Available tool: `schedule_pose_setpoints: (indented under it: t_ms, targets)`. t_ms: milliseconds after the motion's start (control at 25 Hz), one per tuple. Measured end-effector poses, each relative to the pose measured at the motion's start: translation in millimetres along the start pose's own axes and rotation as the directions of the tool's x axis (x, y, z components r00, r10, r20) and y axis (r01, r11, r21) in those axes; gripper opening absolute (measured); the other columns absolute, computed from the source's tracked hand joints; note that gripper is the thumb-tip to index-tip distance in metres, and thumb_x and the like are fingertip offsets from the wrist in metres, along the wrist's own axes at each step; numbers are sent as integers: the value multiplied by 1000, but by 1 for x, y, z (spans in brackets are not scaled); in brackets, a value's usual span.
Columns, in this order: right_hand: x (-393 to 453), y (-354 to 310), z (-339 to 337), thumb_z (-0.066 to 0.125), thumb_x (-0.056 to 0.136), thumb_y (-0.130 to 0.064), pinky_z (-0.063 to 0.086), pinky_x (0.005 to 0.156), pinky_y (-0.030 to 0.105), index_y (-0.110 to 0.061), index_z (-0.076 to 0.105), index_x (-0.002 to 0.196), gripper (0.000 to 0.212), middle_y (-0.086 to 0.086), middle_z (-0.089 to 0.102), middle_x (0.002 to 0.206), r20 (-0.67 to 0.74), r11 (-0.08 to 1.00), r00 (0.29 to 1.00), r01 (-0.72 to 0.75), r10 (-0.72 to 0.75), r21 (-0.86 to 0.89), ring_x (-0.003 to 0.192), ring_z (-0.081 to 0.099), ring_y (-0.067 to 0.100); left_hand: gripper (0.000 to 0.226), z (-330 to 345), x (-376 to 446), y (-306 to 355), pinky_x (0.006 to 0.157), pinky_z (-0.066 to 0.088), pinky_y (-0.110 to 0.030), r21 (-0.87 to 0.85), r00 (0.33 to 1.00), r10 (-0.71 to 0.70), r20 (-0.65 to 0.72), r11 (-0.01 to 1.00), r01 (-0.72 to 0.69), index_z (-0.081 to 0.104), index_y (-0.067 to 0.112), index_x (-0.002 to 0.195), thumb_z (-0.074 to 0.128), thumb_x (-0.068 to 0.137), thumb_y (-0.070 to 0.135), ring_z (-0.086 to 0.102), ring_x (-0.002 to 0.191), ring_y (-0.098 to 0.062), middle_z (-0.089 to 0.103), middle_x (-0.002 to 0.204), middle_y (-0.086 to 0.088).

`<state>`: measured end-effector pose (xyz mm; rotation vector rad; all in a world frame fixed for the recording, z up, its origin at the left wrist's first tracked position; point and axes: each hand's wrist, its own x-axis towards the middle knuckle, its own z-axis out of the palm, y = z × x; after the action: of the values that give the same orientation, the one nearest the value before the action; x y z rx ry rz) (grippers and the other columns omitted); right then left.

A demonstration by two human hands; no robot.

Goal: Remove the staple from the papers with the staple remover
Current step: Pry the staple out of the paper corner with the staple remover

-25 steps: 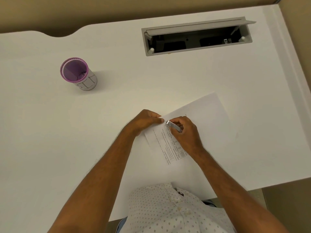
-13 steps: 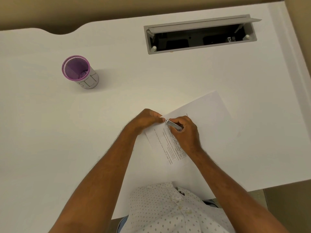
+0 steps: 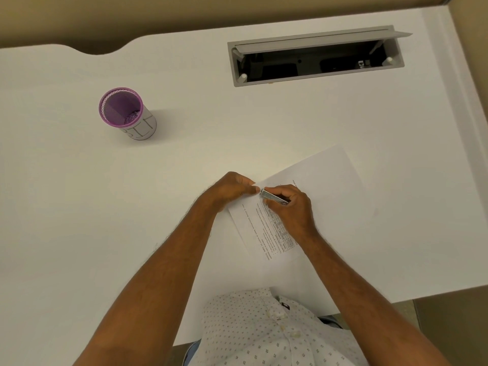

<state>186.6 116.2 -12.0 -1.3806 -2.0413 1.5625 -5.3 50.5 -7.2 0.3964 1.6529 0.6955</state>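
**Staple remover pressed to the corner of the papers**

Here, at the middle of the desk [image 3: 264, 122] toward its near edge, the papers [image 3: 317, 175] are lying flat and turned at an angle, with one corner pointing toward the far right corner of the desk. A printed sheet with lines of text and a small table is showing on the near part of the stack, under the person's wrists.

The right hand [image 3: 293, 210] is curling closed around the staple remover [image 3: 273, 197], a slim metal tool; the fingers are wrapping over its rear part and only its front length is sticking out to the left. The tip of the tool is sitting at the left corner of the papers, touching or just above the sheet. The staple itself is too small to make out.

The left hand [image 3: 229, 190] is lying on that same corner, fingers bent inward and thumb and fingertips pinching or pressing the paper edge just beside the tool's tip. It is gripping nothing but the paper. The two hands are almost touching.

Well apart, toward the far left of the desk, a purple mesh cup [image 3: 125, 112] is standing upright with something small lying in its bottom. Near the far right edge, a grey cable tray [image 3: 314, 58] set into the desk is showing its lid tilted open.
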Motion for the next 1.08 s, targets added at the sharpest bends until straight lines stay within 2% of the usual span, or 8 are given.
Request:
schedule_pose_setpoints:
  t_ms: [440, 560, 640, 760, 880, 960, 1080]
  targets:
    - [2, -2, 1, 86, 82, -16, 62, 86, 46, -16, 79, 102, 22, -7, 74, 102, 19, 999, 1000, -9, 8, 33, 95, 72, 14, 19, 6, 3, -1, 72, 54, -33, -45, 998, -11, -67, 999, 9, 73, 10, 76, 77, 90, 21, 68, 77, -25, 73, 84, -11]
    - [-5, 0, 7, 89, 78, -22, 55, 94, 50, -27, 81, 96, 20, -16, 73, 99, 54, 993, 996, 72, -67, -93, 103, 65, 11, 28, 7, 6, -1, 73, 54, -33, -58, 995, -26, -97, 998, 21, 75, -6, 91, 78, 90, 23, 68, 78, -26, 73, 90, -19]
    - [-12, -1, 10, 89, 77, -20, 55, 95, 47, -29, 81, 95, 22, -15, 74, 99, 58, 991, 995, 92, -86, -101, 103, 65, 9, 33, 6, 7, -1, 71, 52, -32, -60, 995, -25, -95, 998, 19, 73, -10, 95, 78, 90, 22, 64, 75, -24, 70, 87, -18]
    - [-7, -6, 1, 85, 82, -14, 60, 78, 31, -21, 80, 101, 20, -7, 77, 99, 37, 995, 999, -5, 1, 104, 92, 71, 10, 24, 4, 2, -1, 69, 51, -33, -68, 999, 18, -45, 997, -21, 72, 0, 84, 73, 93, 22, 64, 72, -26, 68, 83, -22]
    - [-5, -7, -8, 82, 85, -12, 54, 70, 16, -14, 80, 108, 23, -4, 78, 99, -22, 989, 1000, -11, 15, 145, 87, 72, 3, 23, 3, 1, -2, 73, 54, -33, -85, 999, 29, -37, 996, -32, 74, 0, 86, 73, 93, 22, 70, 77, -26, 75, 96, -26]
    - [-5, -8, -8, 83, 85, -13, 55, 70, 15, -14, 80, 110, 25, -5, 78, 100, -21, 991, 1000, -13, 16, 136, 88, 72, 3, 16, 2, 1, -1, 75, 55, -32, -100, 999, 21, -30, 995, -24, 77, 6, 85, 75, 92, 21, 71, 82, -25, 76, 95, -19]
    - [-3, -7, -2, 82, 86, -19, 60, 76, 27, -25, 80, 109, 24, -11, 76, 101, -29, 1000, 999, 17, -16, 20, 93, 71, 7, 18, 2, 1, -1, 74, 54, -31, -80, 999, 34, -35, 996, -37, 79, 4, 94, 74, 92, 21, 69, 81, -23, 76, 92, -11]
